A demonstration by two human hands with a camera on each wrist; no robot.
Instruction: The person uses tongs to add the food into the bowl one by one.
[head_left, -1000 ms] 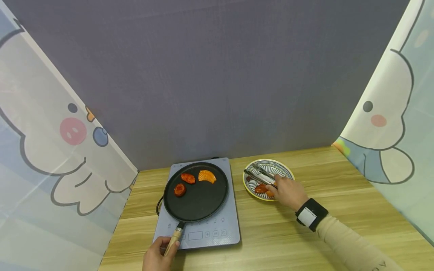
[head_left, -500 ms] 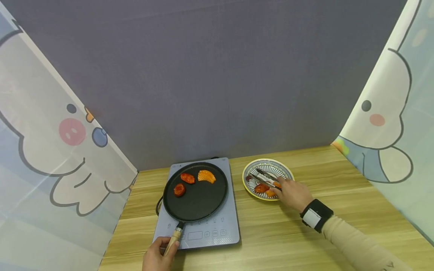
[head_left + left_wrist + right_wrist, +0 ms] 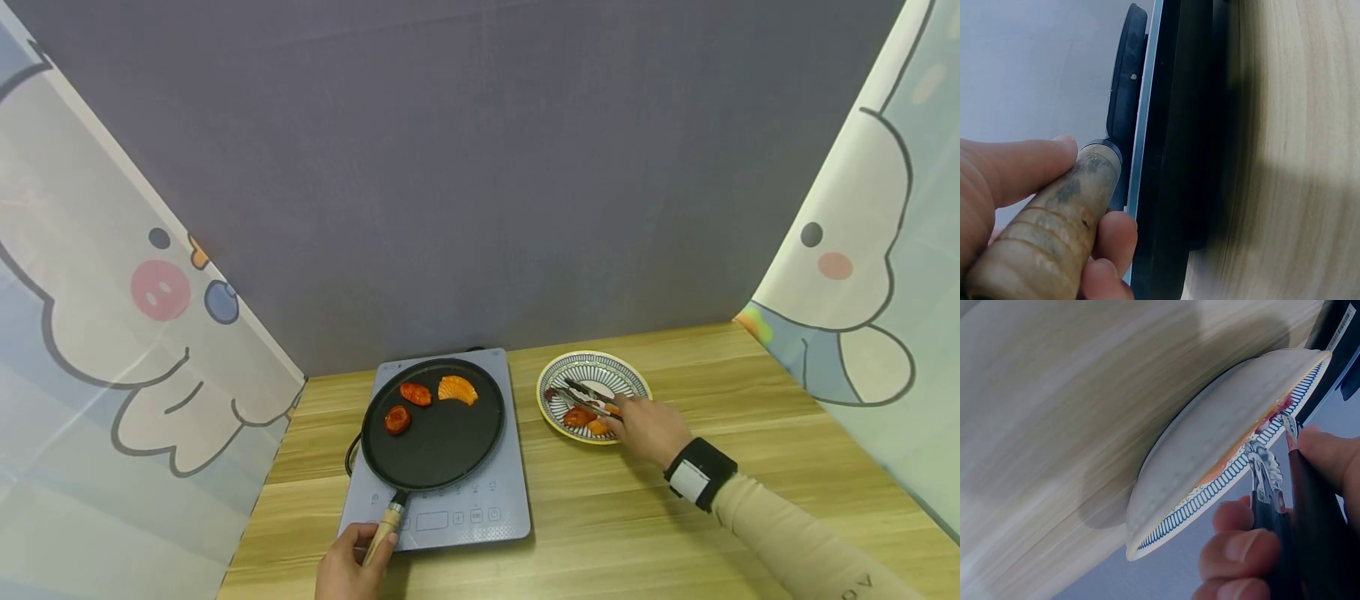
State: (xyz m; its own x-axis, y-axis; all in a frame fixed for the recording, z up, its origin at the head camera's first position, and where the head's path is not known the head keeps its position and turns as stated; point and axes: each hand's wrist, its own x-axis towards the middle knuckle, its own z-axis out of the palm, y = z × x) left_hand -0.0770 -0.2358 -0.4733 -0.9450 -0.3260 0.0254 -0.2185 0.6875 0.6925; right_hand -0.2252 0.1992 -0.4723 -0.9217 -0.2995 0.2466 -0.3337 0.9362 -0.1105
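Observation:
My left hand (image 3: 348, 568) grips the wooden handle (image 3: 386, 530) of a round black frying pan (image 3: 442, 446). In the left wrist view, the thumb lies along the handle (image 3: 1054, 212) and fingers curl beneath it. A round red-brown food piece (image 3: 397, 420), an elongated red one (image 3: 416, 394) and an orange fan-shaped one (image 3: 457, 389) lie in the pan. My right hand (image 3: 651, 429) holds metal tongs (image 3: 588, 398) over a patterned plate (image 3: 639, 380). The tongs' tips, apart, reach towards a dark red piece (image 3: 552, 393). Nearer the hand lie a reddish piece (image 3: 577, 417) and an orange piece (image 3: 598, 427).
The pan sits on a grey induction cooker (image 3: 513, 508), left of the plate. Both stand on a wood-grain table (image 3: 585, 517). A grey backdrop (image 3: 480, 208) rises behind, with cartoon-printed panels (image 3: 847, 250) on both sides.
My right hand has shifted slightly right, and the tongs' tips have come lower over the plate and closer together. The left hand, pan and food pieces have stayed in place.

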